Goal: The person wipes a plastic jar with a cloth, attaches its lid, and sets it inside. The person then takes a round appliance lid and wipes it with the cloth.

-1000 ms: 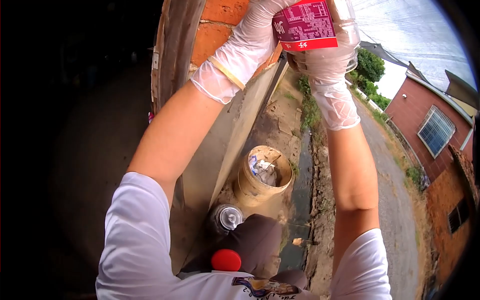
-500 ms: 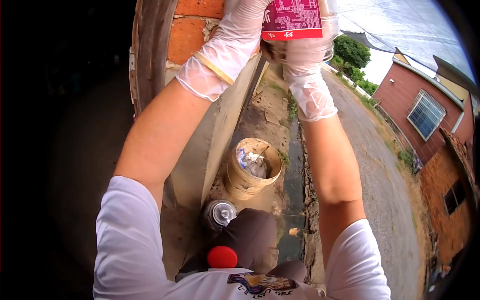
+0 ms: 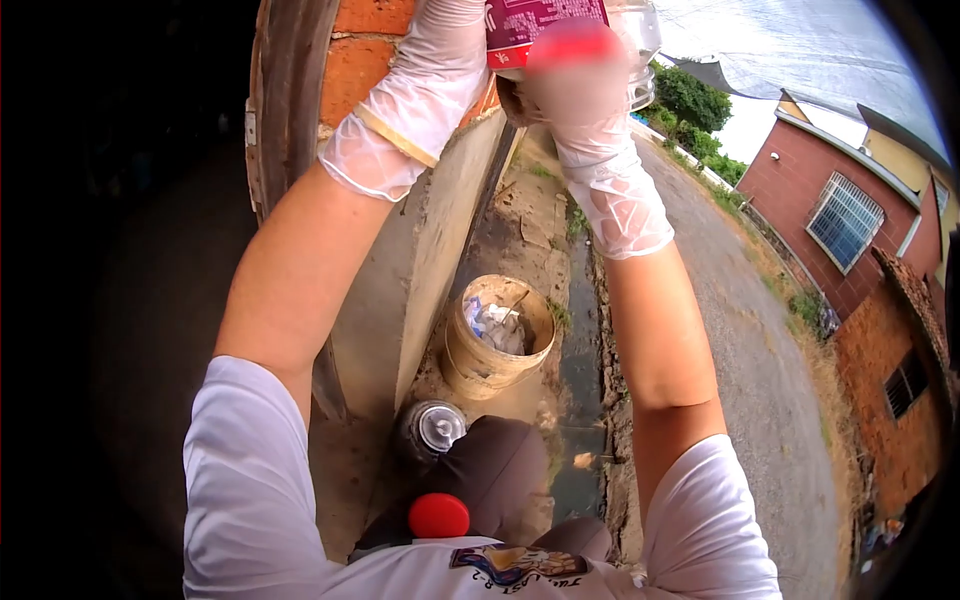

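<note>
A clear plastic jar with a purple and red label is held up between my hands at the top of the head view; its upper part is cut off. My left hand, in a thin see-through glove with a yellowish rubber band at the wrist, grips the label's left side, fingertips out of frame. From below and the right, my right hand, gloved too, is closed on the jar; a blurred patch covers part of it. A round red lid rests on my lap.
A dirty cream bucket with rubbish inside stands on the ground ahead. Beside my knee is another clear jar. A brick wall with a wooden post is on the left; a gutter and a road run on the right.
The jar and both hands have shifted left in view. The jar's label looks turned, and my right hand now covers its lower right part.
</note>
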`<action>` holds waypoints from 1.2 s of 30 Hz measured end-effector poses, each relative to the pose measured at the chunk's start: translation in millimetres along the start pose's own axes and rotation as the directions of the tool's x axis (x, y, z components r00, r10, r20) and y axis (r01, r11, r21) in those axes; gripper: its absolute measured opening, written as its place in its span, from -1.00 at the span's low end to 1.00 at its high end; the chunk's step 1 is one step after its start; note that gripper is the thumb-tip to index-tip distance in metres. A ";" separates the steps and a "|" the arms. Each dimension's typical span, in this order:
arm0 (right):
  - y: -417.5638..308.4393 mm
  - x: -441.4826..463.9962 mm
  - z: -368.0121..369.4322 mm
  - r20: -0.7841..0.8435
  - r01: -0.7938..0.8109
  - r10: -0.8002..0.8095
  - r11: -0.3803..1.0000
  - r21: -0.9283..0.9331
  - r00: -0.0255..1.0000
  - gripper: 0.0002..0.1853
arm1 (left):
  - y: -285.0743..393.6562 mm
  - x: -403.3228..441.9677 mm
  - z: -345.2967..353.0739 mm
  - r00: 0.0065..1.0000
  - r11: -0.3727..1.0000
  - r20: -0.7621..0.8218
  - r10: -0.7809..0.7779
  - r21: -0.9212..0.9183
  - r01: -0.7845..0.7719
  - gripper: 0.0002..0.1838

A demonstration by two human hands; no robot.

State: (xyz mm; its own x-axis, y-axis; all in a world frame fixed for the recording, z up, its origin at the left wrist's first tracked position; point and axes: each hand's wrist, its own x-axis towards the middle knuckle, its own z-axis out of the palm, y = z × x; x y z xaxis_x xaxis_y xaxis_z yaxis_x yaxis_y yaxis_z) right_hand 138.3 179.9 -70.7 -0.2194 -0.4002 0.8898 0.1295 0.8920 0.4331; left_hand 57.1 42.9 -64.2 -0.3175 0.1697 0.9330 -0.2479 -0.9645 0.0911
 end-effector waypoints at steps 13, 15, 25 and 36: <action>-16.6 29.1 -10.0 0.068 0.216 -0.214 0.976 -0.025 0.974 -0.71 | 3.9 0.7 5.7 0.982 0.981 -0.030 -0.186 -0.054 0.184 -0.69; -19.4 36.1 -9.9 0.095 0.262 -0.258 0.965 -0.029 0.961 -0.70 | 4.9 9.2 -6.5 0.990 0.990 0.012 -0.140 -0.014 0.140 -0.63; -68.5 29.3 -11.7 0.479 -0.472 0.191 0.665 0.579 0.857 -0.74 | 25.2 20.5 -37.7 0.989 0.984 0.122 -0.088 0.162 0.068 -0.58; -35.3 -65.8 -4.4 0.349 -0.092 -0.017 0.952 0.293 0.937 -0.44 | 55.2 19.8 -51.3 0.998 0.980 -0.059 -0.003 0.200 0.015 -0.63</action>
State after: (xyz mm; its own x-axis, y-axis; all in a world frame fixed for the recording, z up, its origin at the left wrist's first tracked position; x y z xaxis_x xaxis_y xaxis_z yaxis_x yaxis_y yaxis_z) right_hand 152.5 173.9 -143.9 -0.5451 -0.3166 0.7763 -0.1397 0.9473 0.2882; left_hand -9.8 3.4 -58.6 -0.3705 0.1844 0.9103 -0.0643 -0.9828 0.1729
